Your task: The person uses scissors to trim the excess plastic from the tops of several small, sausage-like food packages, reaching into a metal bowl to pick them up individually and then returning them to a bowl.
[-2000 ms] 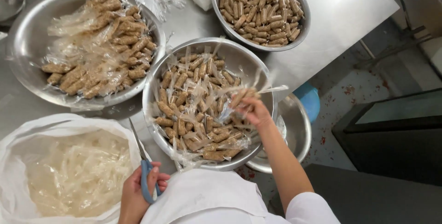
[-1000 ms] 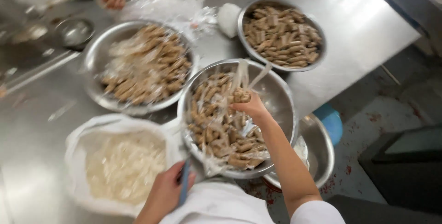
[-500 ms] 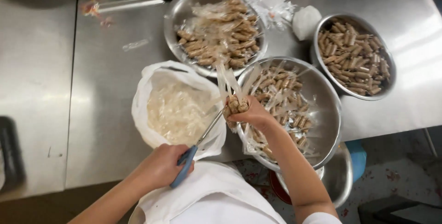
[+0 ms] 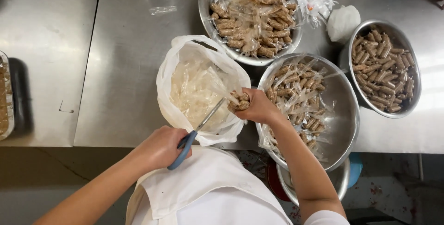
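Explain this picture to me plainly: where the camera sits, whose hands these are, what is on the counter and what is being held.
The picture comes from a camera worn on a person's head, looking straight down, so both arms belong to the wearer. The left hand holds blue-handled scissors, blades pointing at a small wrapped packet of brown sticks gripped in the right hand. Both meet over a white plastic bag filled with clear empty wrappers. On the steel counter stand three metal bowls: a top bowl and a near bowl with wrapped sticks, and a right bowl with unwrapped ones. Another bowl sits half hidden below the counter edge.
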